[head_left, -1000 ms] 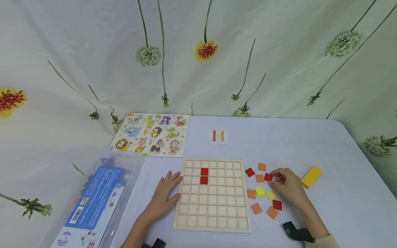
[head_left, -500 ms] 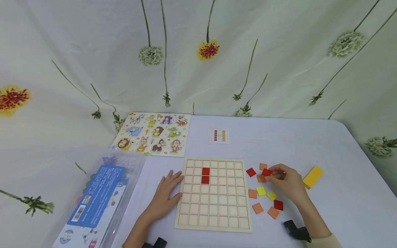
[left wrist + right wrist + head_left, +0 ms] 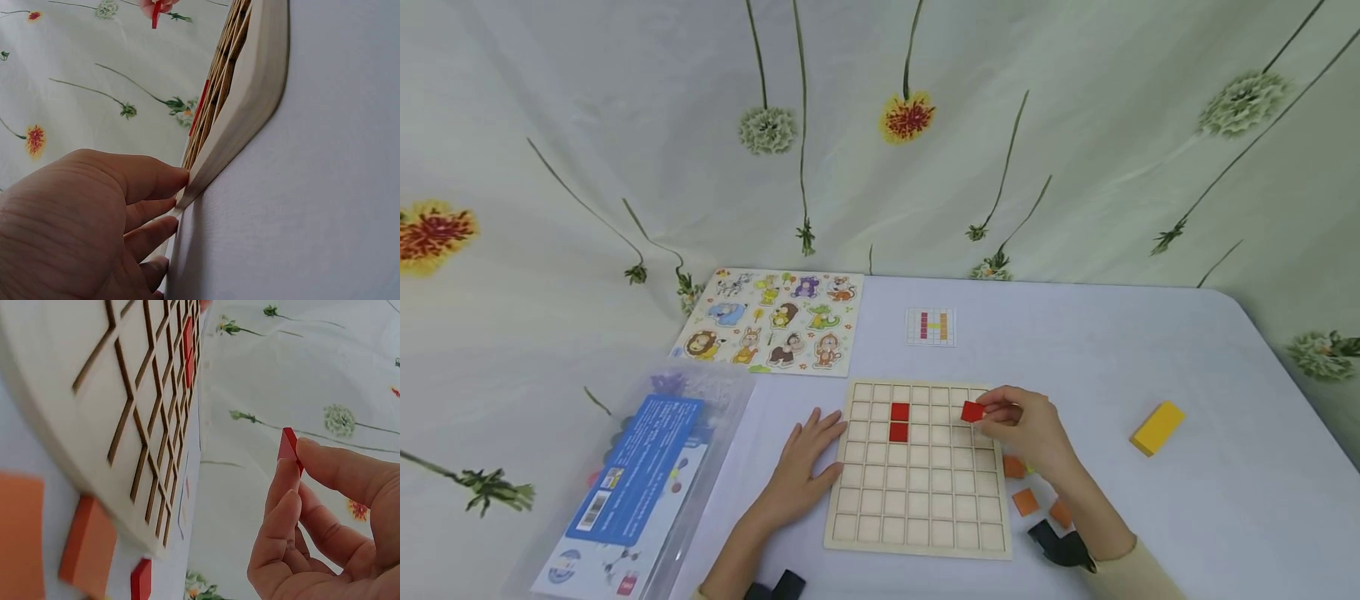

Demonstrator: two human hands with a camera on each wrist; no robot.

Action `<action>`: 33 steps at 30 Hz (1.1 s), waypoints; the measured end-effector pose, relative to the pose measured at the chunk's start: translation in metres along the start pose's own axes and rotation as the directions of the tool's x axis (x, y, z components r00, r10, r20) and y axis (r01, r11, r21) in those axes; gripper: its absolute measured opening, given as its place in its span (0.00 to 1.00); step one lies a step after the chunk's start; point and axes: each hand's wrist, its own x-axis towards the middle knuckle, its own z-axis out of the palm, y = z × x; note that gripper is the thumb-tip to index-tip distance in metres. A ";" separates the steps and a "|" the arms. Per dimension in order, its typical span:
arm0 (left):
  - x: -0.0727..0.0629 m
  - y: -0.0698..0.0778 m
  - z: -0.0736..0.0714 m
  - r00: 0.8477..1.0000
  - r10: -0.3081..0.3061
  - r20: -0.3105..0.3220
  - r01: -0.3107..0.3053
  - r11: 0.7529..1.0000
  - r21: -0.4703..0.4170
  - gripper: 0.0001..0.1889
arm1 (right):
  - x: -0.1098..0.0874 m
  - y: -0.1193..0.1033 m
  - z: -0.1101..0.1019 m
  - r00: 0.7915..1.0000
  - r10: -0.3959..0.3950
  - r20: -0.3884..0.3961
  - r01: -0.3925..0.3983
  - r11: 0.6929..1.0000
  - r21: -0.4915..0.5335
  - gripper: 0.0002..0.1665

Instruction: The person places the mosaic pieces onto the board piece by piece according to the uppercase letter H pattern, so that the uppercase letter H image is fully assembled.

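Note:
A wooden grid board lies on the white table, with two red square tiles set one below the other in its upper left part. My right hand pinches another red square tile between thumb and fingertips, over the board's upper right cells. In the right wrist view that tile is held up on edge, raised above the board. My left hand rests at the board's left edge, its fingers fairly straight. In the left wrist view the thumb and fingertips touch the board's side.
Orange tiles lie right of the board, others hidden under my right forearm. A yellow block sits farther right. Behind the board lies a small pattern card. An animal picture board and a clear plastic case are at the left.
My right hand has lifted a red tile from among the loose tiles and carried it left, over the board. My left hand has stayed at the board's edge.

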 end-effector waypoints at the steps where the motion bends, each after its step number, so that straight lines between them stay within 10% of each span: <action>1: 0.000 0.000 0.000 1.000 0.000 -0.001 0.000 1.000 0.000 0.29 | 0.001 -0.002 0.006 1.000 -0.011 0.019 0.011 1.000 0.015 0.15; 14: 0.000 -0.001 -0.001 1.000 0.007 -0.004 -0.007 1.000 -0.006 0.29 | 0.015 -0.015 0.070 0.967 -0.118 0.224 0.117 0.993 0.016 0.12; 33: 0.001 0.000 0.000 1.000 0.008 0.001 -0.008 1.000 0.002 0.29 | 0.018 -0.013 0.088 0.938 -0.127 0.322 0.165 0.982 -0.092 0.09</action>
